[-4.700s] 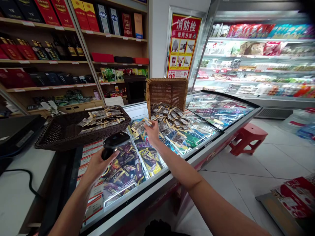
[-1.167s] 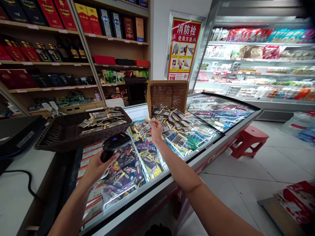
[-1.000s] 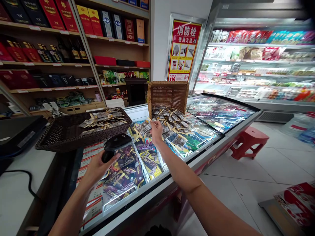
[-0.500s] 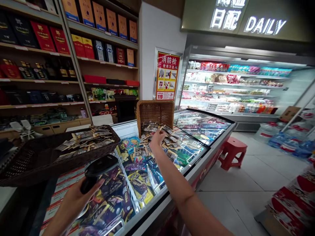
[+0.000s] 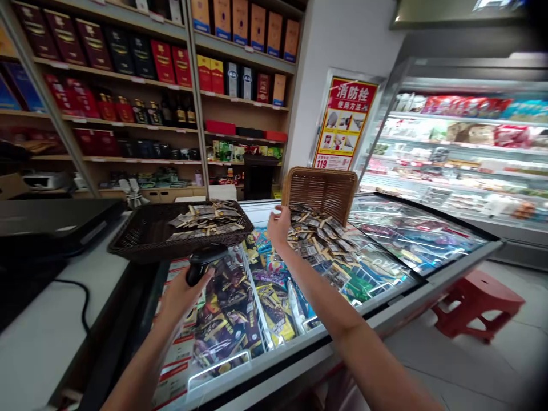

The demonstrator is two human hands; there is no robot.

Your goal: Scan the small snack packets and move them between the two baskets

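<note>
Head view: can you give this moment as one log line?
left hand: holds scanner; right hand: by tan basket, contact unclear; tan basket: on its side; dark basket: holds packets

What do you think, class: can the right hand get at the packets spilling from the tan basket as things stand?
Probably yes: the right hand is close beside the packets, which lie loose at the open side of the basket, and nothing seems to stand between.

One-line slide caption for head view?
Left hand holding a black plastic scanner, right hand beside a tipped tan wicker basket, flat dark packets spread on a white glass-topped freezer.
</note>
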